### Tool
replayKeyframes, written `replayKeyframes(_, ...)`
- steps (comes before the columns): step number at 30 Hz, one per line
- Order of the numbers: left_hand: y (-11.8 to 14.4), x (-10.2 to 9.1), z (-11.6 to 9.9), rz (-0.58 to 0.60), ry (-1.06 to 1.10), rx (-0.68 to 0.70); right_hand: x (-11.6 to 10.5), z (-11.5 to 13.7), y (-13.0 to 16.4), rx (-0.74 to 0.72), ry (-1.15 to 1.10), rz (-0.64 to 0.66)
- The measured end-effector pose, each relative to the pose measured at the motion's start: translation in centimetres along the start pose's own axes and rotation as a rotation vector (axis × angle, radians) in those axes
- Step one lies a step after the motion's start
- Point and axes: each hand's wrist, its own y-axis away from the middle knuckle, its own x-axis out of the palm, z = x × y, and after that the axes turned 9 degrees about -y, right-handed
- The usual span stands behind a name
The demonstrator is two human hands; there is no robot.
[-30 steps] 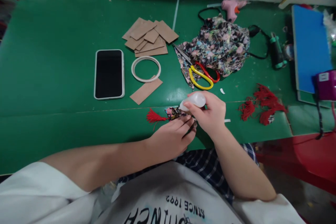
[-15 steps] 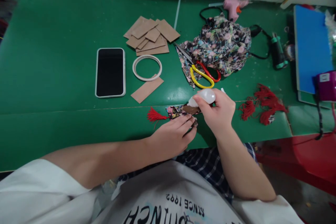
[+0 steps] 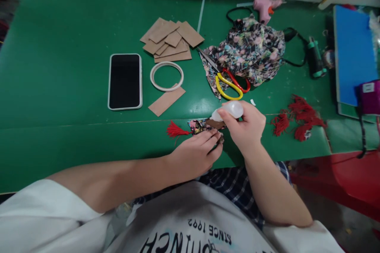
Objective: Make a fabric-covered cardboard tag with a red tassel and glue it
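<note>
My right hand [image 3: 247, 126] is closed round a small white squeeze glue bottle [image 3: 231, 109], tilted with its narrow end down to the left. That end is at a strip of brown card [image 3: 216, 124] lying on floral fabric [image 3: 196, 125]; whether it touches cannot be made out. A red tassel [image 3: 175, 129] sticks out from the fabric's left end. My left hand [image 3: 198, 152] holds the near edge of this fabric, its fingers bent over it and partly hiding it. Behind my right hand lie scissors [image 3: 228, 87] with one yellow and one red handle.
Farther back are a pile of brown card pieces [image 3: 172, 39], a tape roll [image 3: 152, 79], a loose card strip [image 3: 166, 102] and a phone [image 3: 125, 82]. To the right lie crumpled floral cloth [image 3: 255, 51], a pink glue gun [image 3: 264, 8], red tassels [image 3: 305, 114] and a blue board [image 3: 353, 55].
The glue bottle has shifted very slightly left over the card with my right hand. My left hand stays in place on the fabric.
</note>
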Motion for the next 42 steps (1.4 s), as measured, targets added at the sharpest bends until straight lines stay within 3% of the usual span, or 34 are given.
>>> replayKeyframes(14, 0.0, 0.0, 0.1, -0.041, 0.008, -0.008, -0.4, -0.7, -0.2, -0.098, 0.103, -0.066)
replayKeyframes(42, -0.1, 0.3, 0.0, -0.072, 0.015, -0.02, -2.0, -2.3, -0.3, -0.008, 0.117, -0.13)
